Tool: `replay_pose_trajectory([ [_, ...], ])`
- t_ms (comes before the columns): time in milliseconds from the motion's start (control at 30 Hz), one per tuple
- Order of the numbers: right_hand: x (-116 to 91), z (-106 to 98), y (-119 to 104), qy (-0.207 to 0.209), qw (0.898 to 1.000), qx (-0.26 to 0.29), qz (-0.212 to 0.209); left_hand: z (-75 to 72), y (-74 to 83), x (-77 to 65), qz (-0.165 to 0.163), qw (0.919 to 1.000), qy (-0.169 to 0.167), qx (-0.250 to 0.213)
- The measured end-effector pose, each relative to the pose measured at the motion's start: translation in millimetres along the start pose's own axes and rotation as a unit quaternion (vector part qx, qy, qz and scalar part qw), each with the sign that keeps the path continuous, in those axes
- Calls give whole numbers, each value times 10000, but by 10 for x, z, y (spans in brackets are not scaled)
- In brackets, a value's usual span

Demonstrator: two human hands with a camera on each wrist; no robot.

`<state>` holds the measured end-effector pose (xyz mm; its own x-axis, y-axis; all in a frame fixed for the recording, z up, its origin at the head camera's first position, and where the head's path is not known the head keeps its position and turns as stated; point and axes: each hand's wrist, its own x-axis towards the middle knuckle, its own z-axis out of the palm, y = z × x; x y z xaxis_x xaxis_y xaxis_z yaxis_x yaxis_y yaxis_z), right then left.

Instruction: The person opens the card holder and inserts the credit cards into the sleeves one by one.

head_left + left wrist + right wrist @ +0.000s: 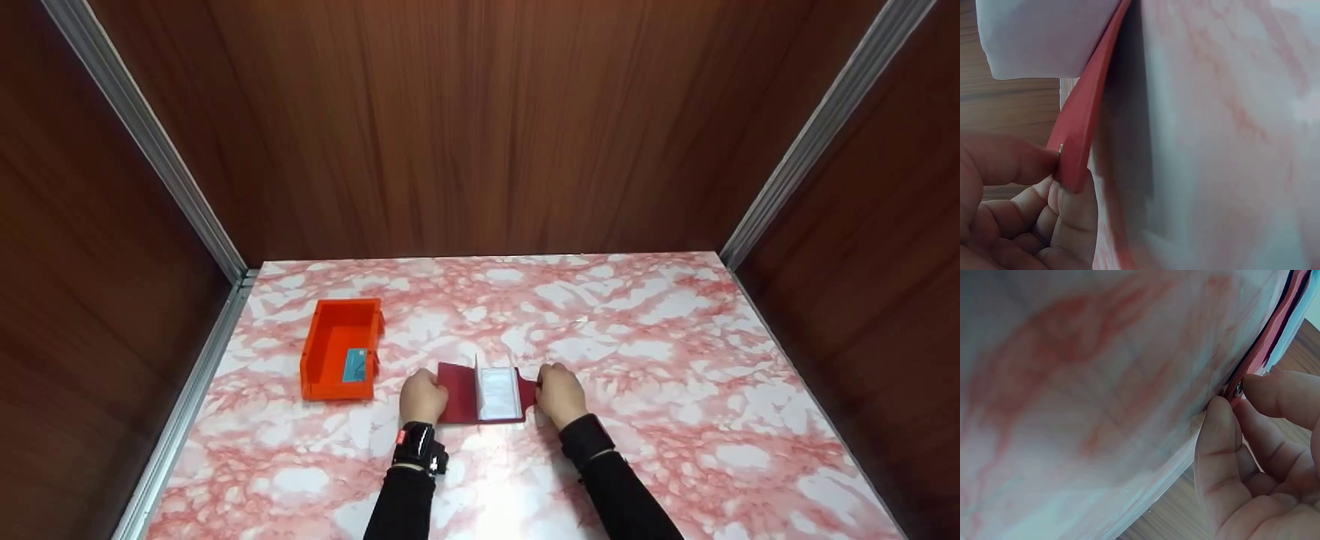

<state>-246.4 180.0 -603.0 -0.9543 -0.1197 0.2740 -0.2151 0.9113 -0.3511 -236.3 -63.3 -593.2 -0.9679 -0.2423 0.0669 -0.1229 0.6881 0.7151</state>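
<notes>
A small dark red card holder (457, 394) lies spread open on the table, its clear plastic sleeves (499, 393) on the right half and one sleeve standing up near the fold. My left hand (423, 397) pinches the left edge of the cover, thumb on top and curled fingers beneath, as the left wrist view shows on the red cover (1081, 124). At the other side my right hand (561, 391) pinches the closing tab (528, 393). A metal snap (1239, 388) on that tab shows by the thumb in the right wrist view.
An orange bin (337, 390) stands to the left of my left hand, with a blue card (355, 365) lying inside. The table (675, 420) has a red and white marbled top. Brown wood-grain panels (480, 127) with metal corner rails (825, 112) enclose it at the back and sides.
</notes>
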Motion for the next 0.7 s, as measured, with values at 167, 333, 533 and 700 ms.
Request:
replay_pose_trajectory([
  [167,6,-10,0,-25,9999,25,96,21,-46,2,-47,10000,-51,24],
  [333,12,-9,-1,-2,9999,42,108,40,-86,5,-113,9999,-110,11],
  [533,6,-11,0,-48,9998,61,187,55,-100,16,-112,9998,-124,107],
  [700,14,-11,-1,-108,9996,32,267,66,-107,31,-59,9996,-83,277],
])
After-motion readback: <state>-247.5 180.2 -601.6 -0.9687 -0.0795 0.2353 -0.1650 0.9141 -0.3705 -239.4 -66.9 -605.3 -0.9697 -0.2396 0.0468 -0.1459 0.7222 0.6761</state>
